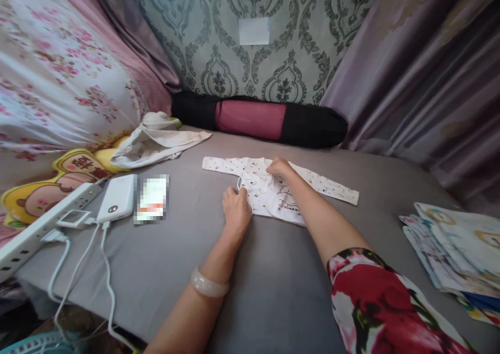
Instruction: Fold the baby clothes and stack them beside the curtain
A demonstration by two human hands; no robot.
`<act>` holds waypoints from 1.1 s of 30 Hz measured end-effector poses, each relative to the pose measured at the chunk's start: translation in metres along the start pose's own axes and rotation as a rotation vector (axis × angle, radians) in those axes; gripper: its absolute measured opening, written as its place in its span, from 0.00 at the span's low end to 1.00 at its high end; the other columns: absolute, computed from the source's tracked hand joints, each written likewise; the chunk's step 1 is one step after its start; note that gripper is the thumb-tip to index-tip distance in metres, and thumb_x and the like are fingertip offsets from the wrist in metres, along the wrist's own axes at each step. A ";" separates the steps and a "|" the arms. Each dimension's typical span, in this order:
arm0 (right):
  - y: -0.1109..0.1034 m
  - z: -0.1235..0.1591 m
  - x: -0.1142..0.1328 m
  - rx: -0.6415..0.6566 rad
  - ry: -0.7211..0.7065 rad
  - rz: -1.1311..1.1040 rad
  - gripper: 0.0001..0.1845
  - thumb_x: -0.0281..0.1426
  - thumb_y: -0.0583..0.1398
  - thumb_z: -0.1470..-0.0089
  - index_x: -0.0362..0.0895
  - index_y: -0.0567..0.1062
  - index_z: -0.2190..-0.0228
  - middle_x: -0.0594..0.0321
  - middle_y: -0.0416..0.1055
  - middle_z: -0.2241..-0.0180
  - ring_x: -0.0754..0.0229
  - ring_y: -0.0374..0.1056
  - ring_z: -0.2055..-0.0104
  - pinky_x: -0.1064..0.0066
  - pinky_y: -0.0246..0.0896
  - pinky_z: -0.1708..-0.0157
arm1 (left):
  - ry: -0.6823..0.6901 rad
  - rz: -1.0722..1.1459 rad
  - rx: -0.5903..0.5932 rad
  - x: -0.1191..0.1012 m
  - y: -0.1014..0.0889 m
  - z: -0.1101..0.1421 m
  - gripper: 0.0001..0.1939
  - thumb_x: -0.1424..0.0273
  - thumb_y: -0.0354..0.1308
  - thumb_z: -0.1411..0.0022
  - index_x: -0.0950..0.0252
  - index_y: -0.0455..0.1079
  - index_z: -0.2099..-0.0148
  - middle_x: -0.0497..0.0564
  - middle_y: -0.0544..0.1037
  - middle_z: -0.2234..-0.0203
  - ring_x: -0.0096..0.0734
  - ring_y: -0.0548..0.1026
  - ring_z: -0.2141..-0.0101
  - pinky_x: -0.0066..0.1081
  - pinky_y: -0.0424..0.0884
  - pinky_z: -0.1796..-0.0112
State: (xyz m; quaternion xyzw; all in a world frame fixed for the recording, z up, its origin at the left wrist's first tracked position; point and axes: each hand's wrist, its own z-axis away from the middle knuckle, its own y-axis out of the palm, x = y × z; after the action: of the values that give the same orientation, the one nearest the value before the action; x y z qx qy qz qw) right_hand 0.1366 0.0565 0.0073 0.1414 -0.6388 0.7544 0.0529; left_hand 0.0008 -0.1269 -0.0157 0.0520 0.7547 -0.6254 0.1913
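Observation:
A small white baby shirt (pixel 260 190) with a speckled print lies spread on the grey bed sheet, its two long sleeves stretched out to the sides. A line drawing and some lettering show on its lower front, partly covered by my right forearm. My left hand (pixel 237 208) is closed at the shirt's left side edge, where a thin white tie loops up beside the fingers. At the neckline, my right hand (pixel 279 167) has its fingers pinched together on the cloth. The fingertips of both hands are partly hidden.
A stack of folded cloths (pixel 461 244) lies at the right. On the left are a power strip (pixel 47 224), a white power bank (pixel 117 198) with cables, a blurred card (pixel 151 199), yellow cushions (pixel 42 192) and white clothing (pixel 156 143). A black-and-pink bolster bag (pixel 250 118) lines the wall.

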 end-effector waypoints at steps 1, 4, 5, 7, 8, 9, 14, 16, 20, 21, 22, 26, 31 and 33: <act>0.001 -0.005 0.001 0.036 0.015 0.019 0.16 0.27 0.63 0.58 0.38 0.79 0.63 0.49 0.76 0.69 0.51 0.73 0.65 0.67 0.66 0.67 | 0.009 0.015 0.013 0.001 0.000 0.000 0.15 0.76 0.48 0.38 0.63 0.70 0.53 0.59 0.67 0.59 0.44 0.68 0.57 0.39 0.66 0.57; 0.001 -0.012 0.003 0.131 0.042 0.051 0.19 0.26 0.64 0.59 0.37 0.79 0.61 0.49 0.77 0.68 0.50 0.73 0.64 0.68 0.66 0.68 | 0.021 0.056 0.064 0.003 0.001 -0.002 0.15 0.75 0.46 0.36 0.62 0.70 0.52 0.58 0.66 0.61 0.40 0.70 0.60 0.37 0.67 0.59; -0.001 -0.012 0.004 0.140 0.032 0.049 0.19 0.26 0.64 0.59 0.37 0.79 0.61 0.49 0.77 0.67 0.50 0.74 0.63 0.68 0.66 0.68 | 0.013 0.068 0.085 0.003 0.001 -0.002 0.15 0.75 0.46 0.36 0.62 0.69 0.51 0.57 0.66 0.61 0.39 0.71 0.62 0.36 0.68 0.60; -0.004 -0.007 0.006 0.122 0.028 0.060 0.19 0.25 0.63 0.58 0.38 0.79 0.60 0.48 0.77 0.66 0.49 0.74 0.61 0.68 0.65 0.66 | -0.013 0.085 0.123 0.004 -0.002 -0.003 0.16 0.74 0.45 0.35 0.61 0.68 0.49 0.57 0.66 0.61 0.37 0.72 0.65 0.35 0.68 0.62; -0.006 -0.004 0.006 0.094 0.030 0.074 0.19 0.25 0.63 0.57 0.39 0.79 0.60 0.48 0.77 0.64 0.49 0.73 0.59 0.68 0.65 0.65 | -0.026 0.087 0.138 0.004 -0.003 -0.003 0.16 0.74 0.45 0.35 0.60 0.68 0.48 0.56 0.66 0.60 0.36 0.72 0.66 0.34 0.69 0.63; -0.007 0.001 0.007 0.057 0.033 0.093 0.19 0.25 0.62 0.57 0.39 0.79 0.59 0.47 0.77 0.62 0.48 0.73 0.57 0.67 0.65 0.63 | -0.034 0.084 0.153 0.004 -0.005 -0.003 0.17 0.75 0.45 0.35 0.60 0.67 0.48 0.56 0.66 0.60 0.36 0.73 0.66 0.34 0.69 0.64; -0.005 0.018 0.004 -0.036 0.002 0.146 0.18 0.23 0.57 0.50 0.39 0.77 0.56 0.44 0.75 0.55 0.47 0.70 0.51 0.65 0.63 0.57 | -0.022 0.014 0.193 0.002 -0.012 -0.002 0.20 0.78 0.44 0.37 0.62 0.65 0.45 0.59 0.66 0.58 0.40 0.73 0.64 0.36 0.69 0.64; -0.005 0.020 0.002 -0.021 -0.019 0.130 0.16 0.24 0.56 0.47 0.39 0.78 0.57 0.45 0.75 0.55 0.48 0.70 0.52 0.66 0.62 0.58 | 0.004 -0.028 0.161 0.002 -0.012 -0.001 0.19 0.79 0.45 0.38 0.63 0.66 0.47 0.60 0.66 0.58 0.43 0.71 0.61 0.37 0.68 0.62; -0.010 0.017 -0.011 -0.026 -0.056 0.040 0.15 0.30 0.53 0.41 0.43 0.79 0.62 0.51 0.76 0.59 0.53 0.71 0.56 0.71 0.61 0.62 | 0.044 -0.076 0.025 0.001 -0.012 -0.002 0.15 0.78 0.49 0.41 0.64 0.70 0.54 0.60 0.67 0.58 0.46 0.67 0.57 0.41 0.65 0.58; -0.012 0.015 -0.016 -0.038 -0.069 0.019 0.15 0.30 0.52 0.40 0.43 0.79 0.62 0.53 0.77 0.59 0.55 0.71 0.57 0.72 0.60 0.63 | 0.067 -0.071 -0.002 0.000 -0.012 -0.003 0.15 0.78 0.49 0.41 0.63 0.70 0.54 0.60 0.67 0.57 0.46 0.66 0.56 0.41 0.65 0.58; -0.013 0.014 -0.021 -0.044 -0.086 0.002 0.15 0.29 0.52 0.40 0.44 0.79 0.61 0.54 0.77 0.59 0.56 0.71 0.58 0.73 0.60 0.63 | 0.111 -0.059 -0.016 -0.002 -0.012 -0.003 0.15 0.78 0.49 0.41 0.63 0.70 0.54 0.59 0.67 0.57 0.46 0.65 0.56 0.41 0.64 0.57; -0.009 0.009 -0.040 0.036 -0.201 -0.042 0.16 0.25 0.55 0.44 0.45 0.78 0.57 0.59 0.77 0.59 0.59 0.71 0.59 0.75 0.60 0.61 | 0.429 -0.001 0.059 -0.009 -0.003 -0.004 0.21 0.79 0.46 0.38 0.57 0.69 0.47 0.56 0.68 0.55 0.44 0.64 0.55 0.40 0.61 0.56; 0.001 0.009 -0.049 0.044 -0.281 -0.015 0.18 0.23 0.56 0.45 0.45 0.77 0.55 0.58 0.74 0.54 0.59 0.68 0.53 0.74 0.59 0.54 | 0.622 0.025 0.134 -0.012 0.008 -0.002 0.19 0.77 0.47 0.37 0.53 0.73 0.51 0.54 0.69 0.55 0.43 0.63 0.54 0.40 0.60 0.56; 0.004 0.011 -0.049 0.027 -0.284 0.002 0.17 0.24 0.56 0.44 0.44 0.76 0.55 0.58 0.73 0.54 0.59 0.67 0.52 0.74 0.58 0.53 | 0.632 0.035 0.142 -0.011 0.009 -0.002 0.16 0.74 0.48 0.35 0.54 0.75 0.54 0.54 0.70 0.56 0.43 0.63 0.54 0.40 0.60 0.56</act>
State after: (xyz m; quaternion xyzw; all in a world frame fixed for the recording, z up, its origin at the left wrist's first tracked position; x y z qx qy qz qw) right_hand 0.1842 0.0503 -0.0089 0.2470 -0.6298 0.7353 -0.0406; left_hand 0.0136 -0.1208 -0.0202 0.2699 0.7303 -0.6259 -0.0456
